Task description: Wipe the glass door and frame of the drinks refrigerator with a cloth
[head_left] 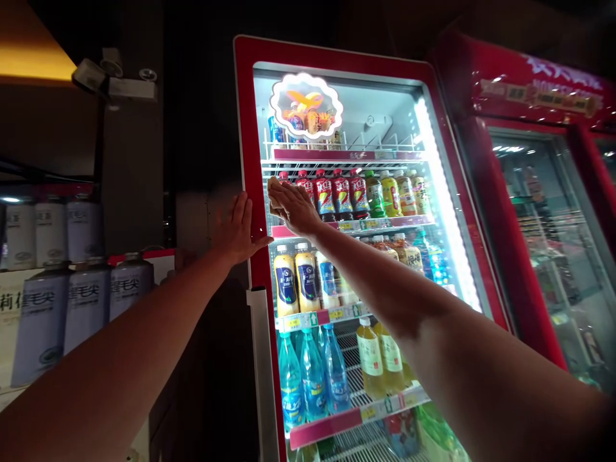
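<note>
A tall red-framed fridge (pixel 246 160) with a lit glass door stands in front of me. My left hand (pixel 237 231) rests against the left edge of its frame, fingers pointing up and thumb spread, holding nothing. On the glass near the second shelf, my right hand (pixel 296 206) presses a brownish cloth (pixel 274 192) flat against the door. Behind the glass are rows of bottles, among them red-capped ones (pixel 341 196) beside my right hand, cream-coloured ones (pixel 285 282) below it and blue ones (pixel 312 378) lower down.
To the right stands a second red fridge (pixel 524 244) with glass doors. Large pale canisters (pixel 86 301) are stacked at the left. A white handle strip (pixel 262 372) runs down the door's left edge. An emergency light (pixel 132 88) hangs at the upper left.
</note>
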Demonstrator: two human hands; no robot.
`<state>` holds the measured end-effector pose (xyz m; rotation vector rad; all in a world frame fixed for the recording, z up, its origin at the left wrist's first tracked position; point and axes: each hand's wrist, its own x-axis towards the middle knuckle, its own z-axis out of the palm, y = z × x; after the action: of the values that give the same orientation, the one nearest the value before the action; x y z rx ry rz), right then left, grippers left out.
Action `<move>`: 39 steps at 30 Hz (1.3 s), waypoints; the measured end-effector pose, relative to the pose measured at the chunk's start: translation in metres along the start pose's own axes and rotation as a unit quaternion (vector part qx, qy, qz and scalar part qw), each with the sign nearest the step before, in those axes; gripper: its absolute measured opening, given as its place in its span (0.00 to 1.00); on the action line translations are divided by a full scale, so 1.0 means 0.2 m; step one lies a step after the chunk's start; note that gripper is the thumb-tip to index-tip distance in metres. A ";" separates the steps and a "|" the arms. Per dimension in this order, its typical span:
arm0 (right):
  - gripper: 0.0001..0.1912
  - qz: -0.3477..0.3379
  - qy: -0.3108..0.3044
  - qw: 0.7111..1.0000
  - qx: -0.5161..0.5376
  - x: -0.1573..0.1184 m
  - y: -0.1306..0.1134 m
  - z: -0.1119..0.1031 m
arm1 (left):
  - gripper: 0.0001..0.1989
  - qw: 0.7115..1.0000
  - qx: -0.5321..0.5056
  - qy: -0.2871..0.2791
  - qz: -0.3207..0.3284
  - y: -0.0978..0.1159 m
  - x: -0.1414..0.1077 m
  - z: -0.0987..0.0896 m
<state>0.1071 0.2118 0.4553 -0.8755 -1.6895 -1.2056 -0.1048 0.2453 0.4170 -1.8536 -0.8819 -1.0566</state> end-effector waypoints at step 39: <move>0.25 -0.009 -0.036 0.998 -0.041 -0.24 0.27 -0.17 | 0.42 0.996 -0.041 0.084 0.002 0.34 0.09 0.09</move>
<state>0.1825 0.1912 0.4352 -0.9654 -1.7175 -1.2758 -0.0339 0.2347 0.4061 -1.8021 -0.7449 -1.2433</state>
